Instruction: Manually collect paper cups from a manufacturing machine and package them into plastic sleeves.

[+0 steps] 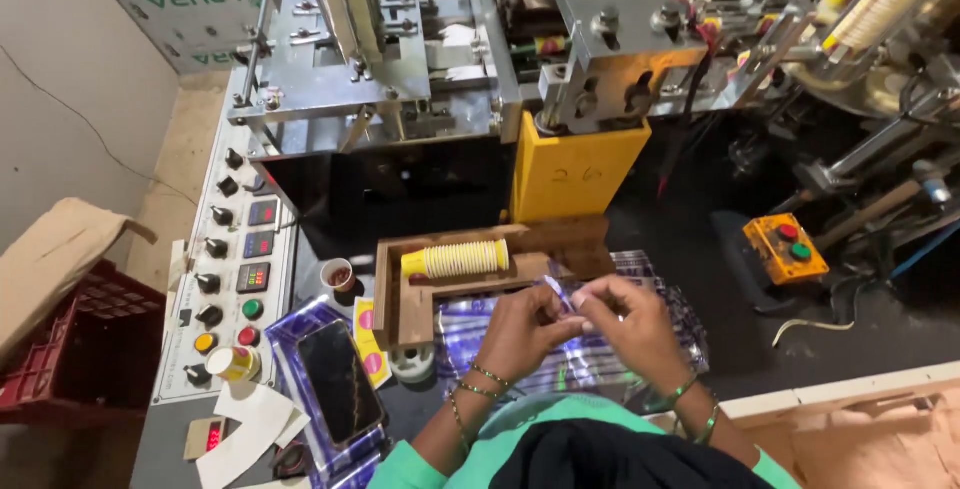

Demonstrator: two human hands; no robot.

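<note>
Left hand [523, 329]: fingers pinched on the clear plastic sleeve [580, 349], at 6 o'clock in the frame.
Right hand [625, 314]: fingertips pressed on the same sleeve's upper edge, touching the left hand.
Plastic sleeve: lies flat under both hands, printed purple.
Cup stack [455, 259]: yellow, lying sideways in the wooden tray [400, 299], at 11 o'clock from the hands.
Phone [338, 381]: dark screen, at 9 o'clock.
Control panel [235, 269]: further left.

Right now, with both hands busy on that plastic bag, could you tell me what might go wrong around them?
The left hand and right hand pull the clear plastic bag close to the yellow cup stack, so a tug might roll it. The phone overhangs the front edge and could slip.
</note>
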